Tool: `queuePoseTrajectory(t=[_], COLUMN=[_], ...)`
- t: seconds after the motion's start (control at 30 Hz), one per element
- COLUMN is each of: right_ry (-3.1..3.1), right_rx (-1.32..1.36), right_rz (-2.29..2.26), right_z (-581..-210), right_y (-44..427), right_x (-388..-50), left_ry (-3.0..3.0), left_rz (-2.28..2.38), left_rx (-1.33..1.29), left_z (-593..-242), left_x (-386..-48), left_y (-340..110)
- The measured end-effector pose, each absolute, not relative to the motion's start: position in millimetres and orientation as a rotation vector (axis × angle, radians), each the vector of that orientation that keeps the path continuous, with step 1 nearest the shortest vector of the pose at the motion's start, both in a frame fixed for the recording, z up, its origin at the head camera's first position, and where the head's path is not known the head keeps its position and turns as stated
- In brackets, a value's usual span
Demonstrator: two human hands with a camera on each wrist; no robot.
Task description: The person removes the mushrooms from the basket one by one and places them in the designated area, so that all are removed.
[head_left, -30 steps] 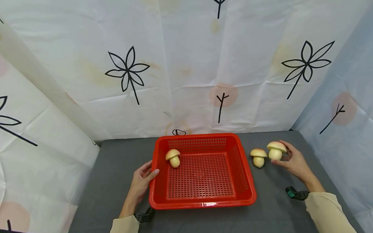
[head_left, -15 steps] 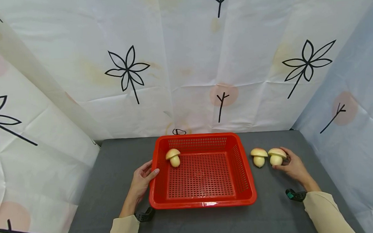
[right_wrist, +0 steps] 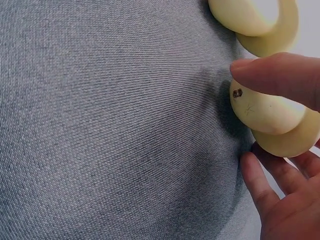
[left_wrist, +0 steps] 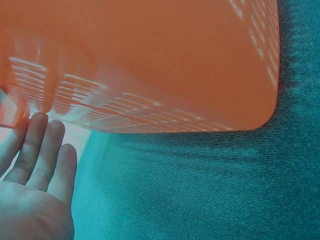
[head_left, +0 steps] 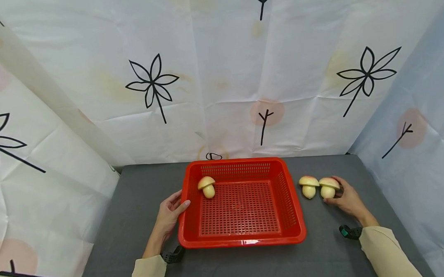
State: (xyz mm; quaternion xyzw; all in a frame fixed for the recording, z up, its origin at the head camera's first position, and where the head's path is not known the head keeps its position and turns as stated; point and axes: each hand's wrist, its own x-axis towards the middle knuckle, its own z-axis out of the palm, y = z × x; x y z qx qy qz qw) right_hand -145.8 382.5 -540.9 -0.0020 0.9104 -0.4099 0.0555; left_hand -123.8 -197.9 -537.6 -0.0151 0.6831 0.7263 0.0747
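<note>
A red plastic basket (head_left: 241, 243) stands on the grey table, with one toy mushroom (head_left: 207, 187) lying inside at its upper left. My left hand (head_left: 168, 215) holds the basket's left rim, thumb over the top and fingers along the outer wall; the left wrist view shows the fingers (left_wrist: 45, 155) against the slotted side. To the right of the basket, two cream toy mushrooms with reddish-tinged caps sit side by side. My right hand (head_left: 346, 199) grips the right-hand mushroom (right_wrist: 272, 112) between thumb and fingers, at table level. The other mushroom (head_left: 309, 187) is close beside it.
The grey cloth-covered table (head_left: 227, 268) extends around the basket. White curtains (head_left: 219, 72) with plant drawings hang behind and at both sides. Black bands (head_left: 173, 255) are on both wrists.
My right hand has lowered the mushroom to the table beside the other one, nearly closing the gap between them. The left hand and basket have stayed in place.
</note>
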Motion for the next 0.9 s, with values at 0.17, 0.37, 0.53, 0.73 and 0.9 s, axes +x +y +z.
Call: queuePoseTrajectory(t=[0.17, 0.37, 0.53, 0.73, 0.9], right_ry=[2.787, 2.791, 2.796, 2.792, 2.792], right_rx=[-0.017, -0.005, 0.000, 0.000, -0.002], right_rz=[-1.223, -1.201, -1.198, -1.203, -1.217], right_z=[-542.6, -544.2, -545.2, -544.4, -543.1], right_y=[382.3, 382.5, 383.2, 383.7, 383.4], right_x=[-145.8, -146.0, -145.9, -145.2, -144.1], left_ry=[2.039, 2.034, 2.028, 2.033, 2.035], left_rz=[2.184, 2.193, 2.203, 2.192, 2.187], left_rx=[-0.051, -0.029, -0.021, -0.040, -0.052], left_z=[-537.5, -537.9, -538.6, -539.3, -538.9], left_x=[-124.2, -124.5, -124.5, -124.3, -124.6], left_y=[-197.6, -197.7, -197.7, -198.1, -198.0])
